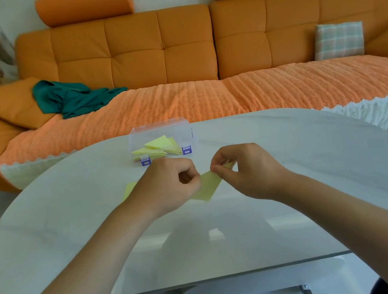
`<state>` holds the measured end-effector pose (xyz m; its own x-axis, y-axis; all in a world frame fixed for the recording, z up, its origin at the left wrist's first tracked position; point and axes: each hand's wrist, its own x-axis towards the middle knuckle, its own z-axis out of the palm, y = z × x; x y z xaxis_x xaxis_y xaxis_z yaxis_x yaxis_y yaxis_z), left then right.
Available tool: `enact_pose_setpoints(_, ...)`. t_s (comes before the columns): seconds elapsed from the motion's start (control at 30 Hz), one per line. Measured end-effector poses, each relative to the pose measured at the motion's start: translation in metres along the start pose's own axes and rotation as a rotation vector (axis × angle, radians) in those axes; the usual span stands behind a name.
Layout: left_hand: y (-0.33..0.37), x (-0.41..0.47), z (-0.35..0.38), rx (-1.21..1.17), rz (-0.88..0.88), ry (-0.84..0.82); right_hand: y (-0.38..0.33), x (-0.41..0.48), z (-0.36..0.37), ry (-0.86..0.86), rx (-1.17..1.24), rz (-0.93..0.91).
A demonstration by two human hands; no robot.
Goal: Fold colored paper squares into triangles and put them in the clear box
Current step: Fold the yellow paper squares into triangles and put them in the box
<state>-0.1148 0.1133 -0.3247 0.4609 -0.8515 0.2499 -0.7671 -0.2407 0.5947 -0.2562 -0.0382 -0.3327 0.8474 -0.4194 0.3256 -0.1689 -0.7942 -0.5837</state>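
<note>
An orange sofa (173, 49) fills the back of the view, its seat covered by a ribbed orange throw (206, 99). In front of it stands a glossy white oval table (315, 159). On the sofa's left end lies a crumpled green cloth (72, 99), and a plaid cushion (338, 39) leans against the backrest at the far right.

At the table's far edge sits the clear box (180, 127), open at the top, with two purple latches (186, 150) on its near side. Several yellow folded triangles (160, 145) lie inside it, overlapping one another.

Nearer than the box, both bare forearms reach in over the table. The left hand (169, 188) has its fingers curled, thumb and forefinger pinching the left edge of a yellow paper square (207, 185). The right hand (247, 171) pinches the same sheet at its upper right corner, fingertips bent down onto it. The sheet hangs between the two hands, tilted, its lower corner pointing toward the tabletop (whether it touches the surface cannot be told).

Just left of the left hand, partly hidden by the wrist, another yellow sheet (129, 190) lies flat on the table.
</note>
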Motion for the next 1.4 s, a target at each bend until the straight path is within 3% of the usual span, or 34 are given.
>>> enact_pose_setpoints(0.27,-0.035,0.006,-0.027,0.246,-0.074,-0.141,0.022,0.005,-0.012,0.090,-0.043,0.116)
enact_pose_setpoints(0.33,-0.040,0.006,-0.028,0.271,-0.097,-0.110,0.023,0.005,-0.012,0.059,-0.026,0.116)
enact_pose_setpoints(0.47,-0.028,0.005,-0.019,-0.031,-0.091,-0.046,0.016,0.002,-0.009,-0.120,0.060,0.030)
enact_pose_setpoints(0.57,-0.016,0.004,-0.006,-0.165,-0.109,-0.186,0.011,0.002,-0.007,-0.185,0.114,-0.043)
enact_pose_setpoints(0.7,-0.010,0.003,0.006,-0.257,-0.128,-0.280,0.010,0.001,-0.006,-0.120,0.145,-0.057)
enact_pose_setpoints(0.87,-0.010,0.002,0.009,-0.399,-0.324,-0.202,0.009,-0.001,-0.006,0.058,0.111,-0.091)
enact_pose_setpoints(1.07,-0.014,0.006,0.010,-0.641,-0.497,-0.111,0.010,-0.005,-0.003,0.051,-0.215,-0.302)
enact_pose_setpoints(1.23,-0.012,0.007,0.012,-0.757,-0.499,-0.145,0.007,-0.006,0.005,0.049,-0.249,-0.268)
enact_pose_setpoints(1.33,-0.012,0.007,0.013,-0.754,-0.475,-0.153,0.005,-0.004,0.003,0.064,-0.118,-0.199)
enact_pose_setpoints(1.4,-0.011,0.006,0.014,-0.790,-0.452,-0.137,0.003,-0.003,0.002,0.029,0.028,-0.052)
